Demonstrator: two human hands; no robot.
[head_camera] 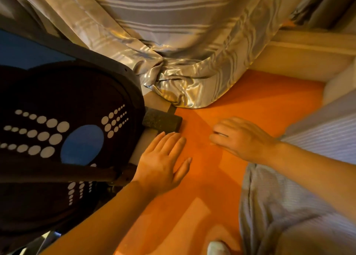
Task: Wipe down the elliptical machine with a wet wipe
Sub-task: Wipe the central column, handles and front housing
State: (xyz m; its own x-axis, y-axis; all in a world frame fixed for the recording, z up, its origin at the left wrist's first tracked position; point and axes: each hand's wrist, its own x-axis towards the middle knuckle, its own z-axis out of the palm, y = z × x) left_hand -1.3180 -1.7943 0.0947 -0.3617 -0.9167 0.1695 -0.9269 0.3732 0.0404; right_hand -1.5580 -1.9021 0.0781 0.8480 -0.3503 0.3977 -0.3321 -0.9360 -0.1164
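Filling the left of the view, the elliptical machine (57, 131) shows its dark round housing with white dots and a blue oval; a dark foot block (161, 121) juts right from its base onto the orange floor (240, 104). The left hand (163, 162) lies beside it, fingers (173, 141) straight, holding nothing. The right hand (238, 137) hovers blurred, fingers loosely curled; no wipe shows. Shiny curtain (183, 62) pools behind.

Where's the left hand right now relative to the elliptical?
In the head view, the left hand lies flat, fingers straight, on the orange floor, just right of the elliptical's dark housing and below its foot cap.
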